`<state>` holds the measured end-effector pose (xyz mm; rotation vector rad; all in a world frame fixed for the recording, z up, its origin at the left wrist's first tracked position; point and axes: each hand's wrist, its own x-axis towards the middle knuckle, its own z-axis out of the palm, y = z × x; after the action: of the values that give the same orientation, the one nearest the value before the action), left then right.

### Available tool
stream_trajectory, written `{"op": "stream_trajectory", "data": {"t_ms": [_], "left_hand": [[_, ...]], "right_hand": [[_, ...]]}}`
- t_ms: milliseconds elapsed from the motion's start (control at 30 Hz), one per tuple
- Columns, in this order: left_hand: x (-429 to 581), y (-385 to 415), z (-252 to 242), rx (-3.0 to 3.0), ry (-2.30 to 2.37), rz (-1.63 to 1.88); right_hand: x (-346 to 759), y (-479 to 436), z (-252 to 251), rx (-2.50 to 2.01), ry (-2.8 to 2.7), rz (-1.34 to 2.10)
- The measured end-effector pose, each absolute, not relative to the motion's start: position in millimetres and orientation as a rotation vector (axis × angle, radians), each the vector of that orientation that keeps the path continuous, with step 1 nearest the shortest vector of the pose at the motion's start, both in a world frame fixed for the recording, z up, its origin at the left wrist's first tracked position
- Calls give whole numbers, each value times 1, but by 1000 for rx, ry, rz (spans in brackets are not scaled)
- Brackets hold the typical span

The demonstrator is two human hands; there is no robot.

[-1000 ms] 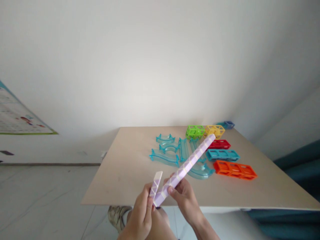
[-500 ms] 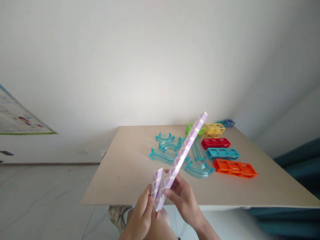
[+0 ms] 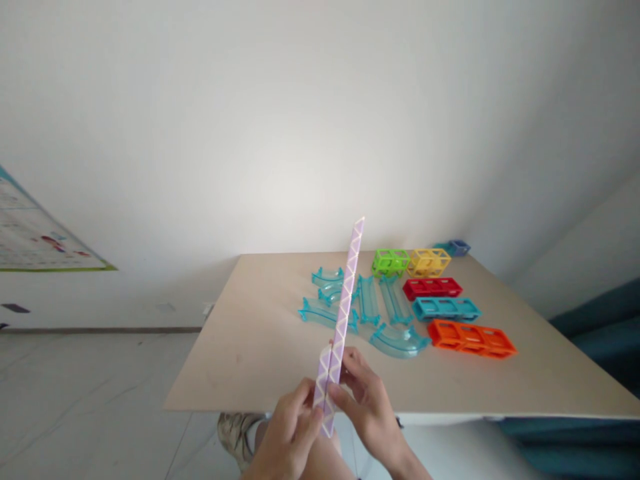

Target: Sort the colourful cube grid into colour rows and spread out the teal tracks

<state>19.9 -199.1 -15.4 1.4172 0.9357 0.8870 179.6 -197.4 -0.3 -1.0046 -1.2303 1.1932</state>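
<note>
Snake puzzle, lilac, white zigzags, folded

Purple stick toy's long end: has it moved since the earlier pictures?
Yes, it swung leftward: the purple toy's long end first overlapped the yellow frame in view, and now rises left of the green frame.

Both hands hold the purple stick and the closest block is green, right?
Not green: the head view shows that the closest block is orange. The left hand and right hand do both hold the purple stick.
</note>
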Motion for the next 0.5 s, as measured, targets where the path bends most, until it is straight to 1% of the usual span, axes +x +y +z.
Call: {"op": "stream_trajectory", "data": {"t_ms": [100, 233, 367, 500], "left_hand": [[29, -201, -14, 1152, 868, 976], [36, -207, -20, 883, 862, 947], [32, -209, -22, 882, 895, 888], [31, -210, -23, 997, 1050, 911]], "right_hand": [[176, -200, 1, -981, -1196, 1283], [173, -200, 1, -1004, -1105, 1348], [175, -192, 1, -1059, -939, 1247], [179, -189, -3, -1021, -979, 1340]]}}
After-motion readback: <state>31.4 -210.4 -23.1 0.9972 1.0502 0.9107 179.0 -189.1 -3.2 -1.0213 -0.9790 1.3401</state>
